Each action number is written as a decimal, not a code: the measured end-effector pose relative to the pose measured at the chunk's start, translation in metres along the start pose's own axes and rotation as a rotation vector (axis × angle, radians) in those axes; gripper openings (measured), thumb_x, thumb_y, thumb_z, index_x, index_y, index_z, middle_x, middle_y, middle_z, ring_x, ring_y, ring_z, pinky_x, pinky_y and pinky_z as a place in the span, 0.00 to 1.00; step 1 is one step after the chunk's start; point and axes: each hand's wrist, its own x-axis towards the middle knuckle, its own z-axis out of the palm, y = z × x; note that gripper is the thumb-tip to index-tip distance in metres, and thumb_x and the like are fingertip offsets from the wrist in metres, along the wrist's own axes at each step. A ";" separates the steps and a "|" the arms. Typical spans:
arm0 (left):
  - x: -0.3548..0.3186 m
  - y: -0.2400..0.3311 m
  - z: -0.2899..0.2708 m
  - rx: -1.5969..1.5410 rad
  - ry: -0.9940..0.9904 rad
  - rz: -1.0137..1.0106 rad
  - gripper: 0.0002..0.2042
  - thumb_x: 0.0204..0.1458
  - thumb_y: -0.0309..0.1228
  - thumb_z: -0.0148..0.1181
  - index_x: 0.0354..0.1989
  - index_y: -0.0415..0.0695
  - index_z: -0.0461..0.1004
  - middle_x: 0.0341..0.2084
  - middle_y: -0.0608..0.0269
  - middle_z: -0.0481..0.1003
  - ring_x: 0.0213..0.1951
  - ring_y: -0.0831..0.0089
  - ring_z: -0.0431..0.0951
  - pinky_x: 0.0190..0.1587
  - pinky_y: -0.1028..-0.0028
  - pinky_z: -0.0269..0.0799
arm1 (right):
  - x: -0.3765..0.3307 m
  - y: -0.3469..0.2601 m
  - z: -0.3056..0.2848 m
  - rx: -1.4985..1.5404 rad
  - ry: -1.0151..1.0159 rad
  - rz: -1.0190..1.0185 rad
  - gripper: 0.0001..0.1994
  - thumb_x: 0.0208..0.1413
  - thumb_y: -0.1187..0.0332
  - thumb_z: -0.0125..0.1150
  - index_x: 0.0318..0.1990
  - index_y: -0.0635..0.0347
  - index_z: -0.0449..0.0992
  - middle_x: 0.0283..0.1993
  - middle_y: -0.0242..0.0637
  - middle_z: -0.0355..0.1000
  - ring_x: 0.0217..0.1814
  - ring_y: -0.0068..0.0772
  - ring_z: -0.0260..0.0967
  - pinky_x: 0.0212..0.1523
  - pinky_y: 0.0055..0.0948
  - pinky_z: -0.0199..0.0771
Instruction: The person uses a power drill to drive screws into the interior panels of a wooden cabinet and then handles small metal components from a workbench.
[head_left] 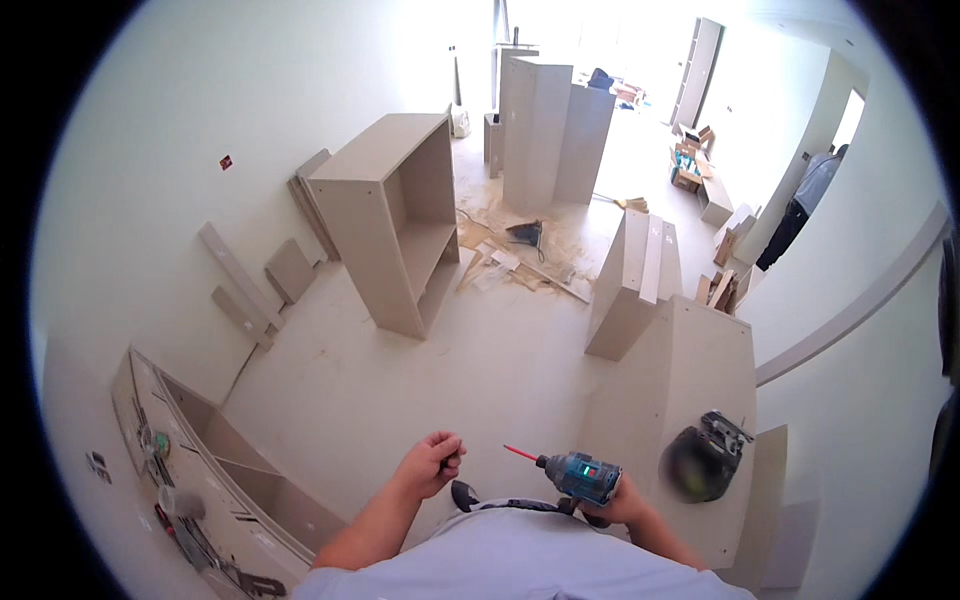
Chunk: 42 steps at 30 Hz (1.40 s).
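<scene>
Left hand: (430,468) raised in front of the body, fingers curled in; a dark spot shows at the fingers, too small to tell whether it is a held piece or shadow.
Right hand: (625,503) wrapped on the grip end of a power driver, partly hidden behind the tool's body.
Hands: well apart from each other, the driver's tip between them.
Driver: (585,478) blue-green and black, held level in front of the right hand, a small lit panel on its body.
Bit: (522,454) thin and red, pointing toward the left hand, clear of it and touching no panel.
Right of the right hand: a pale cabinet (700,365) lying low, with a dark power tool (705,460) resting on it.
Left of the left hand: a long low cabinet (283,505), open compartments facing the hands; hand tools (205,555) and a green roll (161,442) on its upper side.
Ahead of the left hand: an upright open cabinet (365,245) with one shelf across; loose boards (290,270) lean on the wall beyond, farther left.
Ahead, between the hands: sawdust and scraps (500,265) on the floor, a dark object (525,233) among them; tall pale cabinets (535,130) behind.
Far ahead, right: another person (815,185), partly hidden by a wall.
</scene>
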 end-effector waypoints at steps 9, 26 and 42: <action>0.094 0.093 0.006 -0.076 -0.170 -0.068 0.07 0.64 0.35 0.61 0.36 0.46 0.75 0.29 0.67 0.76 0.27 0.79 0.71 0.27 0.77 0.66 | 0.157 -0.040 0.005 -0.137 -0.193 0.041 0.17 0.48 0.75 0.73 0.47 0.62 0.80 0.43 0.29 0.80 0.43 0.20 0.71 0.51 0.27 0.74; 0.365 0.247 0.031 -0.183 0.188 0.087 0.08 0.63 0.36 0.62 0.37 0.45 0.75 0.28 0.68 0.73 0.27 0.79 0.69 0.27 0.78 0.67 | 0.536 -0.015 -0.161 -0.185 -0.463 -0.046 0.17 0.45 0.76 0.71 0.46 0.61 0.80 0.41 0.29 0.80 0.42 0.19 0.72 0.49 0.28 0.75; 0.584 0.412 -0.042 -0.535 0.145 0.229 0.17 0.67 0.35 0.48 0.56 0.37 0.71 0.50 0.53 0.76 0.54 0.61 0.78 0.55 0.65 0.79 | 0.839 -0.030 -0.196 0.214 -0.387 0.127 0.26 0.51 0.79 0.69 0.60 0.61 0.73 0.50 0.39 0.79 0.46 0.31 0.78 0.49 0.34 0.79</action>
